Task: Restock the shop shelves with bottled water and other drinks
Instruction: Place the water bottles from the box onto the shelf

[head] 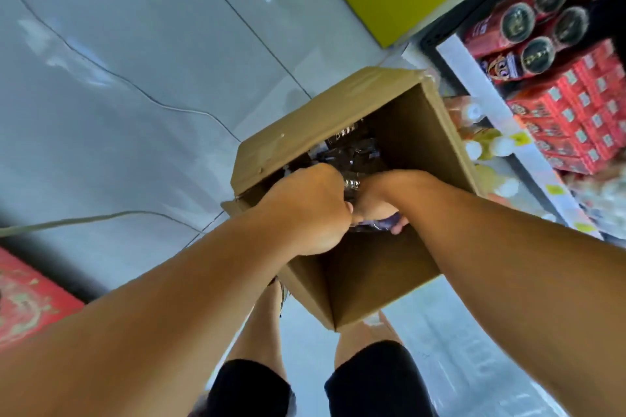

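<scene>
Both hands are reaching into the open box [342, 112] on the floor [118, 78]. The left hand [310, 210] and right hand [379, 203] are curling their fingers around a dark bottle [372, 225] inside, beside the shelf [491, 105].

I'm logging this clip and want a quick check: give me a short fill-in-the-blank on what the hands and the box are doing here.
1. Both hands reach into an open ____ box standing on the floor.
2. The left hand and the right hand close their grip on dark ____ packed in the box.
3. The shelf with red packs is on the person's ____ side.

Missing words: cardboard; bottles; right
</scene>
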Tool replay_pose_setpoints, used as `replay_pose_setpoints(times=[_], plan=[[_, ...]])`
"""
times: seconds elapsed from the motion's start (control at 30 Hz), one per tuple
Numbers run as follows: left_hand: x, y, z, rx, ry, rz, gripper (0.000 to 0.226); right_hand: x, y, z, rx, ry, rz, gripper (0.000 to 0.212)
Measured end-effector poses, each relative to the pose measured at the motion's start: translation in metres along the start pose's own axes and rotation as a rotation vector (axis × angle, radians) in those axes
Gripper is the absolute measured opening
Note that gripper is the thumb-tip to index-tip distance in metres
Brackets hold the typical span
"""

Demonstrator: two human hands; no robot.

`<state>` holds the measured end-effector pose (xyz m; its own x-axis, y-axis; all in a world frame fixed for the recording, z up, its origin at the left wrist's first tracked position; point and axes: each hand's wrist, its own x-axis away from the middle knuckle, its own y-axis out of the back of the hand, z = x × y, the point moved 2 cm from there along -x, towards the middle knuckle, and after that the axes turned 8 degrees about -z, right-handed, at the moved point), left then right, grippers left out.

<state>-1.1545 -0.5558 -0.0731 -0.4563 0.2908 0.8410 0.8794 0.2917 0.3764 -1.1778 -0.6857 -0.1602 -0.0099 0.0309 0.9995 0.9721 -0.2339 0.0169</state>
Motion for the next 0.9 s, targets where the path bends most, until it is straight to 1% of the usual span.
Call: replay_pose_setpoints(times=[0.07,0.17,0.27,0.33,0.4,0.43,0.53,0.57,0.6,0.63,0.7,0.77,0.8,0.9], plan=[[0.022,0.019,-0.017,-0.049,-0.032,-0.028,0.029,0.045,0.014,-0.004,-0.032,-0.004,-0.010,0.050],[0.059,0.052,-0.045,-0.191,-0.080,-0.093,0.015,0.124,0.038,-0.010,-0.046,0.028,-0.080,0.047],[0.114,0.094,-0.077,-0.170,-0.052,-0.131,0.024,0.217,0.061,-0.020,-0.123,0.086,-0.146,0.036],[0.160,0.128,-0.097,-0.137,-0.039,-0.181,0.024,0.282,0.070,-0.029,-0.210,0.121,-0.173,0.034],[0.209,0.162,-0.113,-0.088,-0.041,-0.240,0.018,0.347,0.073,-0.040,-0.372,0.166,-0.193,0.035],[0.232,0.178,-0.119,-0.054,-0.032,-0.272,0.021,0.378,0.073,-0.045,-0.470,0.198,-0.208,0.034],[0.306,0.222,-0.135,0.111,0.033,-0.434,0.045,0.463,0.063,-0.060,-0.791,0.312,-0.285,0.041],[0.330,0.235,-0.144,0.199,0.044,-0.468,0.052,0.490,0.059,-0.063,-0.902,0.360,-0.320,0.044],[0.352,0.248,-0.155,0.329,0.030,-0.488,0.054,0.518,0.056,-0.066,-1.009,0.411,-0.358,0.046],[0.373,0.261,-0.168,0.470,-0.011,-0.497,0.045,0.548,0.054,-0.067,-1.103,0.469,-0.398,0.044],[0.419,0.286,-0.203,0.707,-0.130,-0.476,0.015,0.605,0.050,-0.067,-1.240,0.574,-0.495,0.041],[0.466,0.309,-0.243,0.856,-0.285,-0.480,0.015,0.660,0.052,-0.069,-1.327,0.669,-0.605,0.053],[0.489,0.319,-0.262,0.870,-0.360,-0.497,0.016,0.685,0.053,-0.072,-1.362,0.724,-0.647,0.056],[0.554,0.341,-0.317,0.917,-0.590,-0.576,0.013,0.758,0.058,-0.082,-1.411,0.930,-0.743,0.050]])
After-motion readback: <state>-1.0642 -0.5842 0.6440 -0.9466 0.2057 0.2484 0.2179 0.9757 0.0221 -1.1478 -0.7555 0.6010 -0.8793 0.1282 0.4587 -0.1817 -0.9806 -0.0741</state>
